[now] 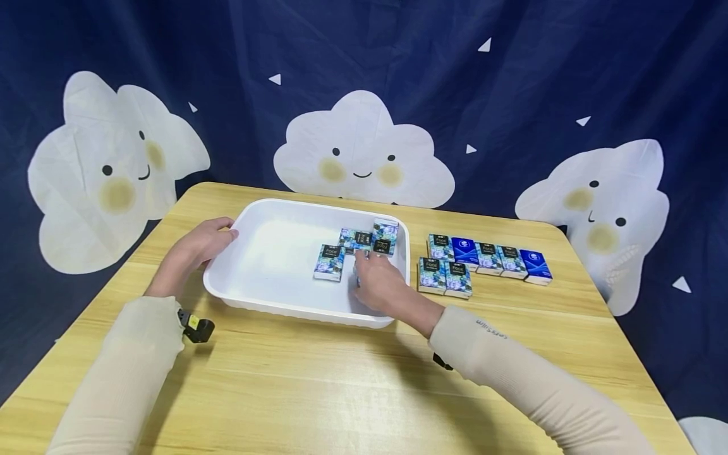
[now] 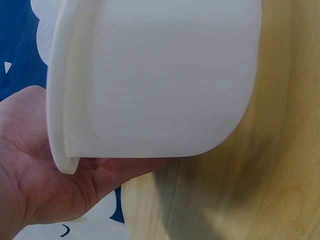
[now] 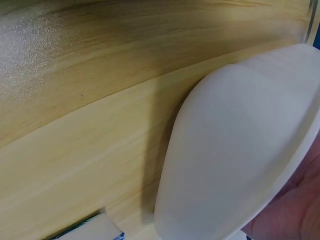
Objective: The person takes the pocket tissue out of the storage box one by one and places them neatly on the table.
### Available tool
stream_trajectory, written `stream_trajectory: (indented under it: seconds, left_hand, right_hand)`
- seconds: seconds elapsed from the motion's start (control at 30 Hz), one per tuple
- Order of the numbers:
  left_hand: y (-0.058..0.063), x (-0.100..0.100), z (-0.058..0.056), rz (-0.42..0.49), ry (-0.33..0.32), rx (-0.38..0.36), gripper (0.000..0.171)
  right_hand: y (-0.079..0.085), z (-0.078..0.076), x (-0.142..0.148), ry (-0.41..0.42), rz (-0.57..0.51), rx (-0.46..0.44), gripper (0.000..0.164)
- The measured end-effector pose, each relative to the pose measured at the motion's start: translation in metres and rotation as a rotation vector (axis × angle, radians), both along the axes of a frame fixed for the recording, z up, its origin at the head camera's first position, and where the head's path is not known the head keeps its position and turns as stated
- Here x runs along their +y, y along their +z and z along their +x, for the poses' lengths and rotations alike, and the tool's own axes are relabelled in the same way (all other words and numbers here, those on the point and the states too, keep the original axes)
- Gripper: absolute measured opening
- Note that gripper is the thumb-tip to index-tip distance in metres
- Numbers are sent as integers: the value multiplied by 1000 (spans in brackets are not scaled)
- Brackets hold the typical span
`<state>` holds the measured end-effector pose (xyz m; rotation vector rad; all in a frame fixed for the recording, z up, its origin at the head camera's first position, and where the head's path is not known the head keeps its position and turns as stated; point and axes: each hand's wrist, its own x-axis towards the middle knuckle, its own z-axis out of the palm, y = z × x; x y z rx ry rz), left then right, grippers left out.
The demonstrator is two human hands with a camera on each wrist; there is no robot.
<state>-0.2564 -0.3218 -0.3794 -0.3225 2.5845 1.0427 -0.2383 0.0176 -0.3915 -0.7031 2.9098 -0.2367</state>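
My left hand grips the left end of a white plastic tray, thumb at the rim and fingers beneath it, as the left wrist view shows. Inside the right part of the tray, my right hand reaches down with bent fingers around a small tissue pack, mostly hidden under the hand. Beyond those fingers lie a flowered tissue pack by the far right corner and a sideways one beside it. Another flowered pack lies to the left of the hand.
Right of the tray, on the wooden table, a row of flowered and blue tissue packs stretches rightward. Two flowered packs sit in front of its left end. A dark blue curtain with printed clouds hangs behind the table.
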Motion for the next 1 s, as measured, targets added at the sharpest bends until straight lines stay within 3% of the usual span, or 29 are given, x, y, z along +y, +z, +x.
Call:
stream_trajectory:
  seconds: [0.17,0.43,1.0]
  left_hand:
    - [0,0,0,12,-3,3,53]
    - [0,0,-1,17,4,-1,52]
    - [0,0,-1,12,0,-7,54]
  right_hand:
    - [5,2,2,-14,-6,-38,74]
    - [4,2,3,-15,-15,-56,69]
    - [6,0,2,39,74,-93,41]
